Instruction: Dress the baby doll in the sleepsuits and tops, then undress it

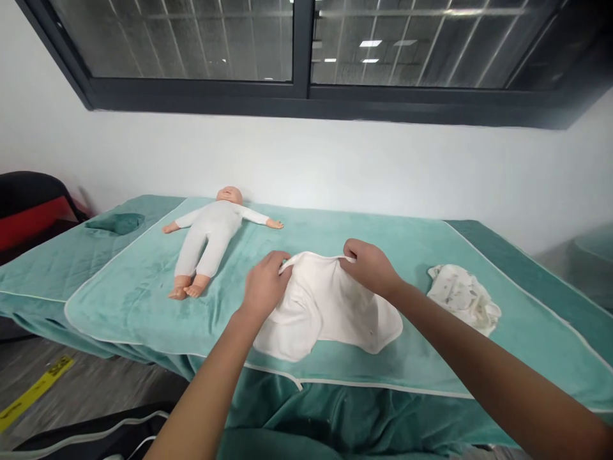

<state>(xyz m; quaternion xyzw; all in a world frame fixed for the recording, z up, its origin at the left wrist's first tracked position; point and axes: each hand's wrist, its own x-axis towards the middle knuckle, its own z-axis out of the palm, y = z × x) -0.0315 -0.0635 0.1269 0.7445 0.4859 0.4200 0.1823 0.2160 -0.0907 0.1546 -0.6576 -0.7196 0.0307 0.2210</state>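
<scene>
A white cloth (335, 306), perhaps a small garment, hangs spread between my two hands over the front part of the bed. Its upper left edge is pinched by my left hand (266, 281), fingers closed. My right hand (370, 265) is closed in a fist on the upper right edge. The lower part of the cloth drapes onto the green bedcover, with folds on its left side. Behind and to the left lies a baby doll (213, 230) on its back, arms spread, with a white body. Neither hand touches the doll.
A crumpled white printed cloth (463, 299) lies right of my right arm. The bed's green cover (143, 313) has pale piping and hangs over the front. A small dark green pillow (115, 223) sits at the left. A wall and window (306, 96) stand behind; a red-black chair (36, 217) is at left.
</scene>
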